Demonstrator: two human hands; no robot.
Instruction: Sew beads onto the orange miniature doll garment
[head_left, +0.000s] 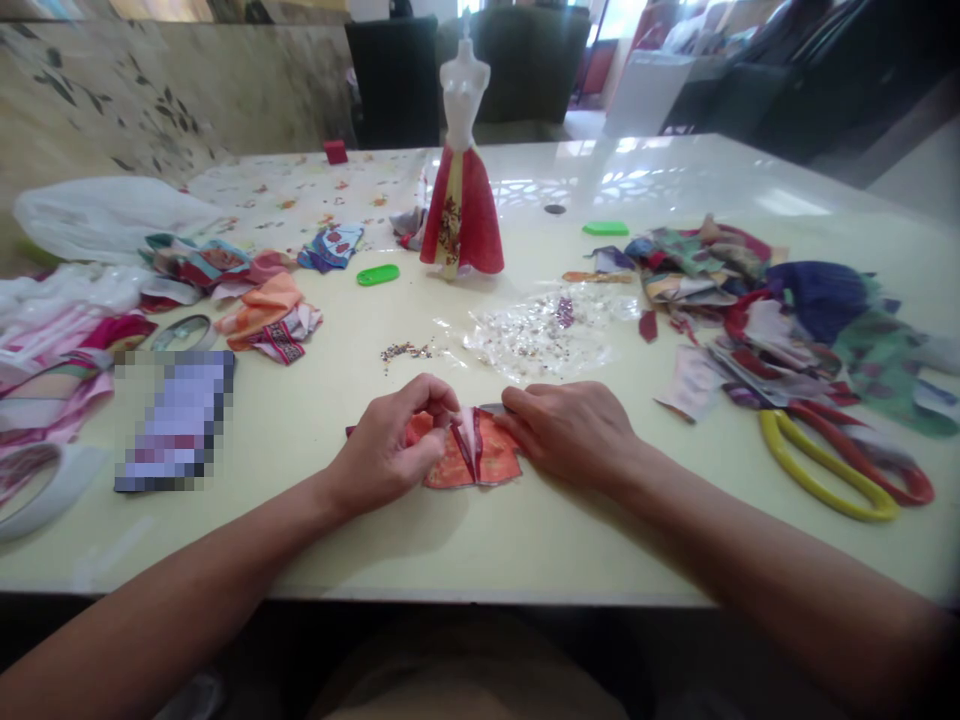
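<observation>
A small orange and red patterned fabric piece lies on the pale table near its front edge. My left hand pinches a raised fold at the middle of this fabric, fingers closed. My right hand presses on the fabric's right side with fingers curled together, and something thin and grey shows at its fingertips. Just beyond the hands lies a clear plastic sheet strewn with tiny beads, with a small loose bead pile to its left.
A white doll mannequin wearing a red and yellow skirt stands at mid-table. Fabric scraps pile up at the right beside yellow-and-red scissors. More scraps, tape rolls and a white bag lie at left. Two green clips sit near the mannequin.
</observation>
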